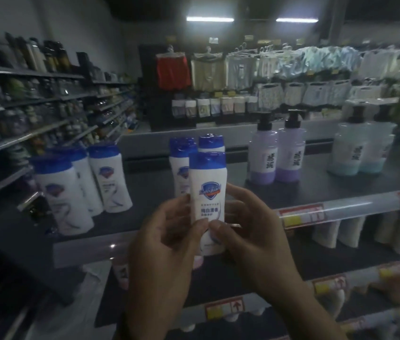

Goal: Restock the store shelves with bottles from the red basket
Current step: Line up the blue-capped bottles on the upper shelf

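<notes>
I hold a white bottle with a blue cap [208, 192] upright in both hands, just in front of the top shelf [150, 190]. My left hand [164, 244] grips its lower left side, thumb on the label. My right hand [248, 231] grips the lower right side, thumb touching the front. Two matching bottles [181, 165] stand on the shelf right behind it. Three more of the same [81, 185] stand at the shelf's left end. The red basket is out of view.
Two purple pump bottles [276, 153] and pale green pump bottles [358, 148] stand further right on the same shelf. Lower shelves [317, 266] carry pouches and price tags. An aisle of stocked shelves [34, 114] runs along the left; hung clothing [243, 69] fills the back wall.
</notes>
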